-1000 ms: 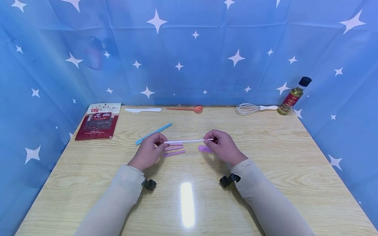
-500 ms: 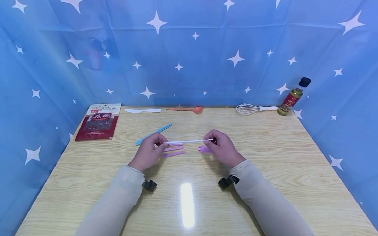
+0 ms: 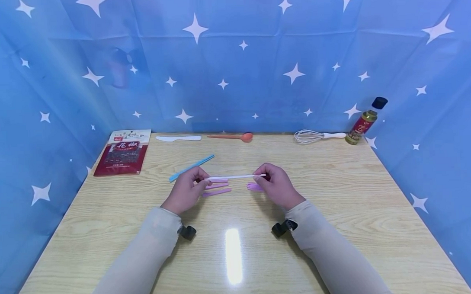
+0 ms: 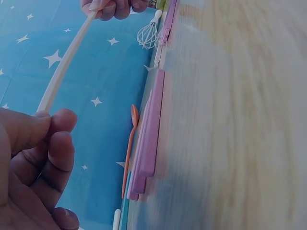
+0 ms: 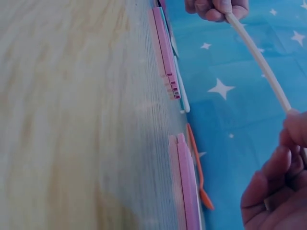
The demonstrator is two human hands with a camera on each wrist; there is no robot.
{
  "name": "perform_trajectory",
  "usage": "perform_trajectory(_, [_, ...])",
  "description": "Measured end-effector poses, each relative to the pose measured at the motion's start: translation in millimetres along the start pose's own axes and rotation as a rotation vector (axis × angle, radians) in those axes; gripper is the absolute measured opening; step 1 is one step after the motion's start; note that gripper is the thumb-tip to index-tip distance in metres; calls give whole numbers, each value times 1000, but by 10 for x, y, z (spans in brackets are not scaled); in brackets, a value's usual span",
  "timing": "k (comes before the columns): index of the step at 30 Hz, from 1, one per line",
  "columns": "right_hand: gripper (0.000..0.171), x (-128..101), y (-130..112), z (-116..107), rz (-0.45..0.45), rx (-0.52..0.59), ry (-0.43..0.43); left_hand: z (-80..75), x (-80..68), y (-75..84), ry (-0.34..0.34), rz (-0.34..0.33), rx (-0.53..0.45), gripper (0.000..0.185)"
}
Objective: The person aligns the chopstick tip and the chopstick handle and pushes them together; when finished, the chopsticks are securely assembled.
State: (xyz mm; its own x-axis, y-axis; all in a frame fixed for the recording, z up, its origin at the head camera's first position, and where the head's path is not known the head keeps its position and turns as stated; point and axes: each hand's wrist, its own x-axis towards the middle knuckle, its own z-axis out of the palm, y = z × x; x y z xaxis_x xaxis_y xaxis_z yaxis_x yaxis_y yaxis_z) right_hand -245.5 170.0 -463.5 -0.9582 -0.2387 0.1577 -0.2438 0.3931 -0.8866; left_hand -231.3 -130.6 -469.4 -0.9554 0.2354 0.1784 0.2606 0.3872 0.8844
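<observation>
Both hands hold up a slim white stick (image 3: pixel 232 177), tapering and nearly level, over the middle of the table. My left hand (image 3: pixel 187 187) pinches its left end between thumb and fingers. The right end sits between the thumb and fingers of my right hand (image 3: pixel 276 185), with a short tip past them. Below the stick lie several narrow purple pieces (image 3: pixel 217 191) near my left hand. Purple prongs (image 3: pixel 254 186) show by my right hand, which hides the rest. In the left wrist view the white stick (image 4: pixel 67 62) stretches across to my right hand (image 4: pixel 115 7).
Blue sticks like chopsticks (image 3: pixel 191 167) lie just behind my left hand. Along the back edge are a red spice packet (image 3: pixel 122 153), a white knife (image 3: pixel 178 138), an orange spoon (image 3: pixel 231 136), a whisk (image 3: pixel 318 135) and an oil bottle (image 3: pixel 362 124). A starry blue curtain (image 3: pixel 232 60) hangs behind.
</observation>
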Motion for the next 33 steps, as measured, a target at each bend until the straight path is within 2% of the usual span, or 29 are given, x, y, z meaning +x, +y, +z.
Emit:
perform_trajectory(7, [7,15,-1,-6,7,15,8,-74,21,2,10,-40,-12,5])
perform_trajectory(11, [11,32,14,-49,20,6,31,-168,50,-73,44,-74,-47,7])
perform_trajectory(16, [17,38,50,-111,38,21,38,-366,80,-256,154,-146,-94,13])
perform_trajectory(20, [18,38,72,-124,41,27,32,-512,89,-364,288,-212,-74,15])
perform_trajectory(24, [23,42,90,-128,50,27,15,-586,80,-409,382,-279,-44,15])
perform_trajectory(28, [26,51,96,-124,48,30,6,-604,72,-417,417,-341,-5,14])
perform_trajectory(33, [26,51,81,-116,51,30,5,-611,72,-413,418,-392,43,15])
